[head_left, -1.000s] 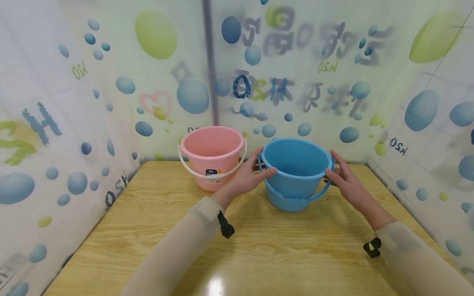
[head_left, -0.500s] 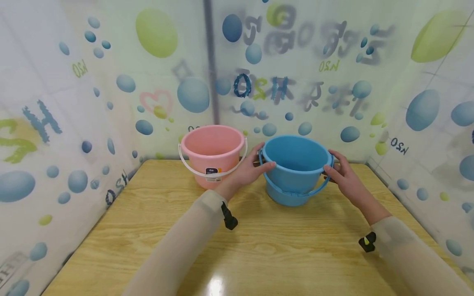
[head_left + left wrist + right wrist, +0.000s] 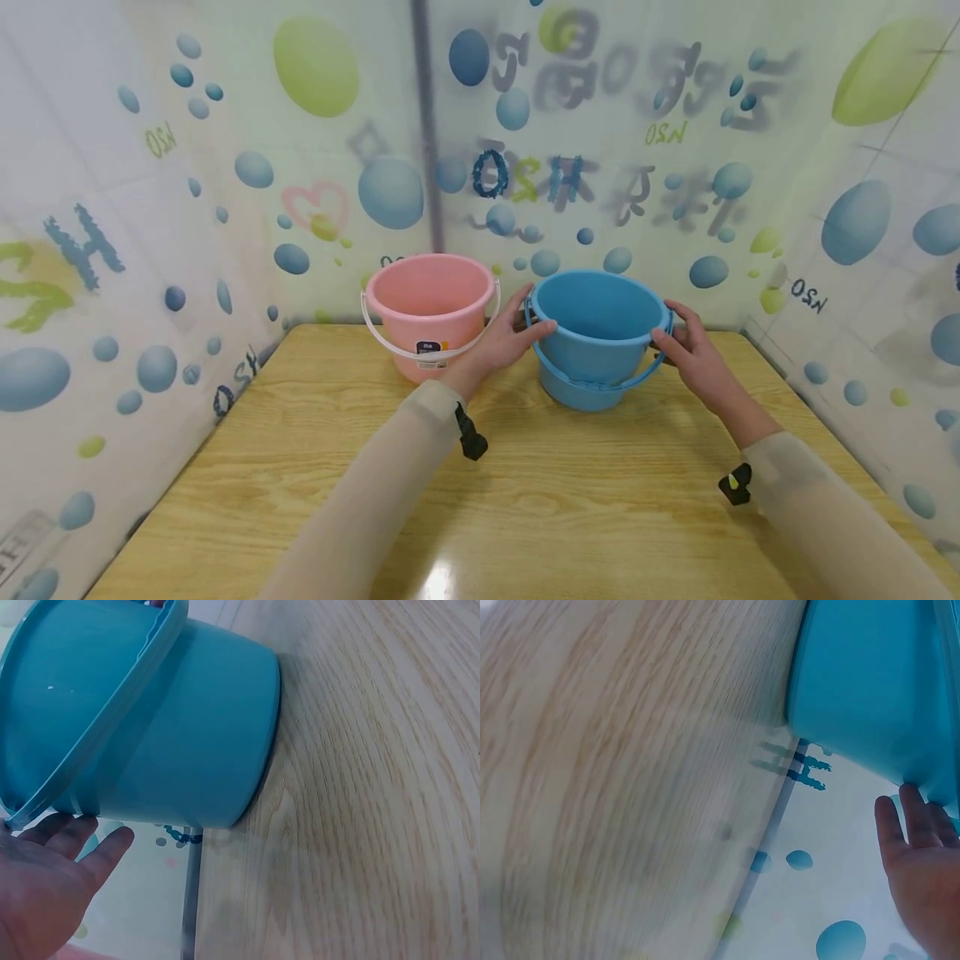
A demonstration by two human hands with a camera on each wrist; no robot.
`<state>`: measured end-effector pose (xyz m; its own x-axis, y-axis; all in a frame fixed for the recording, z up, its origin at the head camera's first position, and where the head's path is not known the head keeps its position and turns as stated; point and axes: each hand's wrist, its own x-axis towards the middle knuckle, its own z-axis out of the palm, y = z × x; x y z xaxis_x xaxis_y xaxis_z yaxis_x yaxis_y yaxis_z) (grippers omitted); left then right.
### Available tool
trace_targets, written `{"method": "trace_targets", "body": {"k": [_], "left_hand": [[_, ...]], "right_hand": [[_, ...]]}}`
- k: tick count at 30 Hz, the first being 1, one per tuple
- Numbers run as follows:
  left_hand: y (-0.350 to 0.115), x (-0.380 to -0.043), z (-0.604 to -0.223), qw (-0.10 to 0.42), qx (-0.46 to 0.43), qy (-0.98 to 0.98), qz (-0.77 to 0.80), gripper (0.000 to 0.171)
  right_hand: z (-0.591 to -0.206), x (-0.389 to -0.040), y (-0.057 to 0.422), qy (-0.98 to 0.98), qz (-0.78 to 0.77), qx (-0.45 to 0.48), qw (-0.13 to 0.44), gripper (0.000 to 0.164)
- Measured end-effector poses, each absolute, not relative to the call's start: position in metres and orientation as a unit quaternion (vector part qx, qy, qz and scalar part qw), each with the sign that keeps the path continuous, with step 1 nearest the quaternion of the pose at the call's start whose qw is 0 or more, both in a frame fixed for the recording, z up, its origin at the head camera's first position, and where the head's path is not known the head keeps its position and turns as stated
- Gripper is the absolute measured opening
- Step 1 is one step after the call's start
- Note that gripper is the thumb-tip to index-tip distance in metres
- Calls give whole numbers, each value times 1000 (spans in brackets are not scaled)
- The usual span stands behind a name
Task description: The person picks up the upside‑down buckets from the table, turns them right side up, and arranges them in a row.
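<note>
A blue bucket (image 3: 588, 367) stands upright on the wooden table, right of the middle in the head view, its handle (image 3: 600, 385) hanging down in front. My left hand (image 3: 498, 342) holds its left side, thumb on the rim and fingers under it. On the opposite side my right hand (image 3: 701, 362) grips the rim, thumb in front. In the left wrist view the bucket's wall (image 3: 202, 727) fills the upper left, with fingers (image 3: 109, 851) beneath the rim. In the right wrist view, fingertips (image 3: 911, 796) meet the bucket's side. The bucket's inside looks bare.
A pink bucket (image 3: 431, 300) with a white handle (image 3: 390, 346) and a label (image 3: 431, 354) stands left of the blue one, close behind my left forearm. A patterned curtain (image 3: 315, 242) closes off the table's (image 3: 525, 508) back and sides.
The blue bucket has slid a short way back and slightly left across the table, both hands moving with it. The pink bucket has stayed put.
</note>
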<state>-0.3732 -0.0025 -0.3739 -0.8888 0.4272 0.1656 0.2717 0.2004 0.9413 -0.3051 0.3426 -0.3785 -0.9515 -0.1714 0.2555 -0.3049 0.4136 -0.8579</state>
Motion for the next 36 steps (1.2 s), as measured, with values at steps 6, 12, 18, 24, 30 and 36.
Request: {"method": "trace_targets", "body": {"k": [6,12,18,24,30,36], "left_hand": [[-1,-377,-375,80,203,758,615,95],[1,-378,-375,79,191,756,621,95],[4,-378,-376,62,188,753,628,94],[6,-374,-378,47,180,752,633,92],[7,-375,-378,49,177,749,636,93],[9,-375,-382,53,179,744,642,92]], "right_hand": [[-379,-307,339,-840,521,134,70,77],[-377,-308,336,-849,511,118,70,79],[-376,-310,333,-848,513,111,67,81],[-377,-315,332,-839,529,111,55,84],[-377,-320,332,-835,536,111,55,84],[-380,-324,334,-842,526,109,54,86]]}}
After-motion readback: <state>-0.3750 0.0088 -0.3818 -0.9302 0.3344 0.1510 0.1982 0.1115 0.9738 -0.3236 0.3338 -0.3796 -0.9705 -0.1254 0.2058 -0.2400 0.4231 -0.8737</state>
